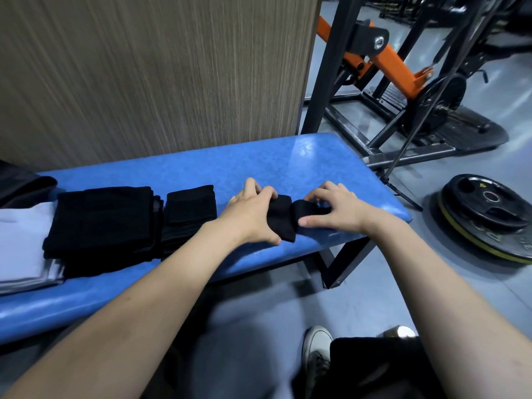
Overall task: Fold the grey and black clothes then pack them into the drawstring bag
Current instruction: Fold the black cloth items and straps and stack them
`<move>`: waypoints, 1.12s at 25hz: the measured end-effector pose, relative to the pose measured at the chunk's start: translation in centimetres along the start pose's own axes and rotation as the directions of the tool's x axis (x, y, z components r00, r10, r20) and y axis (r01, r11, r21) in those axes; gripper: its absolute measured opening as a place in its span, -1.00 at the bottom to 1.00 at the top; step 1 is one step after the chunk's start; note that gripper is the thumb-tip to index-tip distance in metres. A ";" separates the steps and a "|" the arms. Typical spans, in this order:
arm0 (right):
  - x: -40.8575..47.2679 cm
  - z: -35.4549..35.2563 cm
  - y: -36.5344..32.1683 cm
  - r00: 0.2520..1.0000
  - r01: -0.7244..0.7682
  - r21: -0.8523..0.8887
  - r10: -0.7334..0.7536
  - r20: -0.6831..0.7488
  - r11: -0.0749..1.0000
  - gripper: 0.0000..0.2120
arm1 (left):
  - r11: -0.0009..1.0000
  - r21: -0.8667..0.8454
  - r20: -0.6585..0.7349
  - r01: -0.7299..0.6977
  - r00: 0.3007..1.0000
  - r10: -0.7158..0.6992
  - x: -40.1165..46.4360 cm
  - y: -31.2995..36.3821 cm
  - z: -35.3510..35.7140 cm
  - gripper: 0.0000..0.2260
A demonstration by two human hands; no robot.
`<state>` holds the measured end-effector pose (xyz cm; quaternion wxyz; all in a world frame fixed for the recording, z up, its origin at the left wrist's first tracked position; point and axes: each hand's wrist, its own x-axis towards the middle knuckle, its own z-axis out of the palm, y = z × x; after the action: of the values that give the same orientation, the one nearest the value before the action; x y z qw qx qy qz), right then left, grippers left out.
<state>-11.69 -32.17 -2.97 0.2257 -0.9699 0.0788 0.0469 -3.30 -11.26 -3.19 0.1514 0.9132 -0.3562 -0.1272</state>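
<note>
Right, both hands are on a small black garment (283,218) sitting on the blue padded bench (302,159), towards the bench's right end. The left hand (250,213) has its thumb tucked at the near edge of the cloth and its fingers curled over the far edge, gripping the left part of it. The right hand (331,210) comes in from the other side, fingers bent down onto the right part of the cloth and thumb stretched along the near edge, pinching the fabric where it bunches in the middle. What kind of garment it is cannot be told; it is a small dark bundle, partly doubled over. Further left along the bench, just beside the left forearm, lies a folded black piece (191,205), and touching that on its left is a bigger folded black stack (100,223). That stack overlaps a pale grey folded garment (23,249) at the bench's left end, with a dark bag or cloth (20,188) behind it at the frame edge, too cut off to identify. Behind the bench stands a wood-grain panel (144,67). To the right of the bench, on the floor, lie stacked weight plates (486,214), and beyond them an orange and black gym machine (397,67). Below the bench, a white sneaker (315,347) shows.
</note>
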 end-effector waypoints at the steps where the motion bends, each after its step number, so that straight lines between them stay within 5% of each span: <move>1: 0.1 0.1 -0.1 1.000 0.001 0.004 -0.001 -0.016 1.000 -0.58 | 0.999 -0.049 -0.002 0.005 1.000 -0.005 -0.1 -0.3 -0.3 -0.24; 6: 0.9 1.3 -0.9 0.999 0.008 -0.151 -0.016 -0.052 0.988 -0.65 | 0.971 -0.229 -0.067 -0.064 0.997 0.050 -0.5 0.1 -0.8 -0.20; 14: 1.2 2.2 -2.1 0.994 0.067 -0.171 -0.081 -0.077 0.983 -0.64 | 0.864 -0.391 -0.214 -0.317 0.945 0.249 -0.6 2.1 0.1 -0.24; 22: 0.2 0.2 -0.9 0.996 -0.013 -0.232 0.033 0.083 0.973 -0.33 | 0.956 -0.125 -0.036 -0.264 0.964 0.262 -0.2 0.9 1.5 -0.48; 28: 0.3 0.3 -0.5 0.996 -0.042 -0.341 0.068 0.065 0.939 -0.47 | 0.971 0.086 -0.042 -0.221 0.973 0.225 -0.2 1.6 1.8 -0.45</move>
<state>-11.32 -31.58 -3.06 0.0569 -0.9892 0.0879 0.1028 -5.03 -12.55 -4.29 0.1367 0.8757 -0.4575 -0.0715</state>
